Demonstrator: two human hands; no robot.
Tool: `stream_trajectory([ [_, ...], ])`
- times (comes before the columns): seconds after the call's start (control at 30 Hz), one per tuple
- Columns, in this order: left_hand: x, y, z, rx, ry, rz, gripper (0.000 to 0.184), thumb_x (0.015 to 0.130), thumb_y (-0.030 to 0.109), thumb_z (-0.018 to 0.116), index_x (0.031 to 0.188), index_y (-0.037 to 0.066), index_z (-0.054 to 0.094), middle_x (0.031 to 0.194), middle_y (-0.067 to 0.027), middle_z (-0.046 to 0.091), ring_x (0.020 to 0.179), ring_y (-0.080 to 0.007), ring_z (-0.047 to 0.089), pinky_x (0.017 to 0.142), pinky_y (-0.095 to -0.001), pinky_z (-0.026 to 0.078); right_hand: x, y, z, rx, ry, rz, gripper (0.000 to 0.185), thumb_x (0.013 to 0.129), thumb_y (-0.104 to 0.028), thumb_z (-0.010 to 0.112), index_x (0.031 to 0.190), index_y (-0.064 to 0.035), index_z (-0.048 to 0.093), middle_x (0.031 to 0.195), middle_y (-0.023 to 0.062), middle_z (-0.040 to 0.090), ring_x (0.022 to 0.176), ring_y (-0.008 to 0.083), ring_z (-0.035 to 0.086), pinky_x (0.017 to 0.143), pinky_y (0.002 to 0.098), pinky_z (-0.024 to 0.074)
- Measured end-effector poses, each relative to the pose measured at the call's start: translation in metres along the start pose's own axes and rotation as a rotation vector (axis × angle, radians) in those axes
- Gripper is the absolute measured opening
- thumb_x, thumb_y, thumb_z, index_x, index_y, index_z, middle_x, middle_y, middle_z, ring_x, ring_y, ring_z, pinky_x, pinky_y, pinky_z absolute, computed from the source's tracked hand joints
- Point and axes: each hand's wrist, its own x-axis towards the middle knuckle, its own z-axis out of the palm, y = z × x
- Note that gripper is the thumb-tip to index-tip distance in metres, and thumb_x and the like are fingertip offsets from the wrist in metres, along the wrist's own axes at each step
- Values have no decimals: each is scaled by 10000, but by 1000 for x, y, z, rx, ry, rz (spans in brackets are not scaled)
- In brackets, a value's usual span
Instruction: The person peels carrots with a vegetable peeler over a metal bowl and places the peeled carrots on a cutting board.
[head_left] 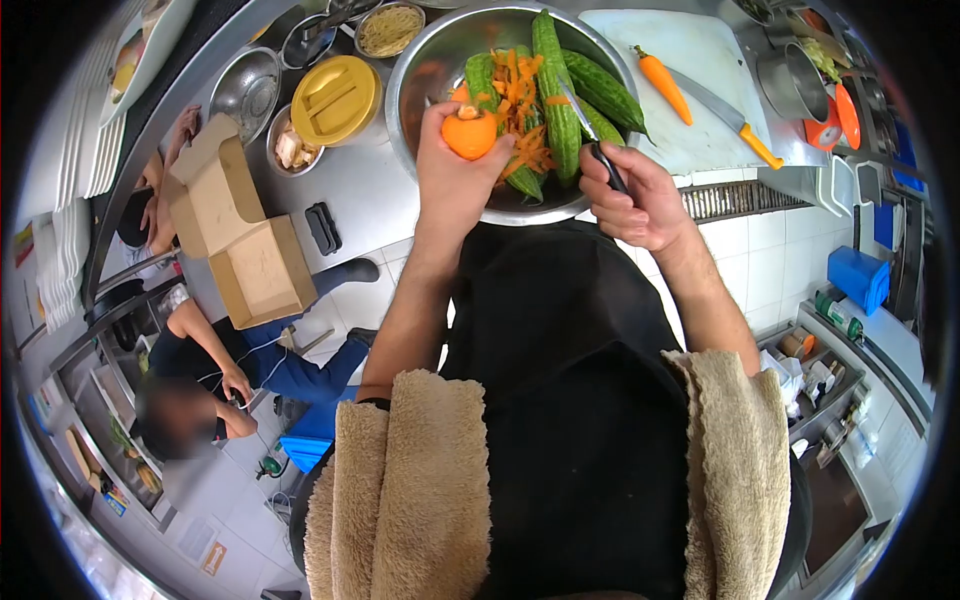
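Observation:
My left hand (448, 175) is closed around a carrot (469, 136), its thick orange end turned toward me. In my right hand (638, 200) is a peeler with a black handle (608, 168), its narrow metal end pointing away over the bowl. Beneath both hands stands a large steel bowl (404, 92). Several long green bitter gourds (550, 70) lie in it, with orange carrot peelings (516, 90) scattered over them. Right of the bowl, another carrot (664, 86) and a knife with a yellow handle (762, 146) rest on a white cutting board (625, 25).
Left of the bowl are a yellow lid (337, 100), small metal bowls (245, 92) and an open cardboard box (262, 272). A black object (323, 228) lies near the counter edge. Another person (215, 350) is at the lower left. Steel pots (792, 82) stand at right.

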Motion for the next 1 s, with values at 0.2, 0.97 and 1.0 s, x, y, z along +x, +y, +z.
stream_trajectory([
  [0.2, -5, 19, 1, -298, -57, -62, 475, 942, 73, 843, 1282, 36, 514, 1110, -68, 656, 961, -150, 689, 844, -313, 607, 12, 17, 18, -718, 575, -83, 299, 1074, -356, 664, 965, -82, 617, 712, 23, 604, 406, 46, 380, 363, 227, 291],
  [0.97, 56, -25, -52, 800, -59, 118, 304, 961, 99, 714, 1257, 39, 676, 1284, -216, 689, 1126, -363, 708, 985, -455, 569, -66, -73, -89, -1469, 1350, -538, 367, 968, -300, 821, 1065, 21, 671, 694, 27, 636, 548, 94, 539, 501, 286, 410],
  [1.0, 64, -32, -50, 854, -78, 166, 329, 952, 86, 705, 1277, 49, 668, 1299, -216, 685, 1160, -374, 697, 1004, -468, 562, -64, -74, -108, -1534, 1360, -492, 367, 970, -294, 818, 1066, 30, 674, 690, 32, 632, 553, 99, 550, 505, 292, 420],
])
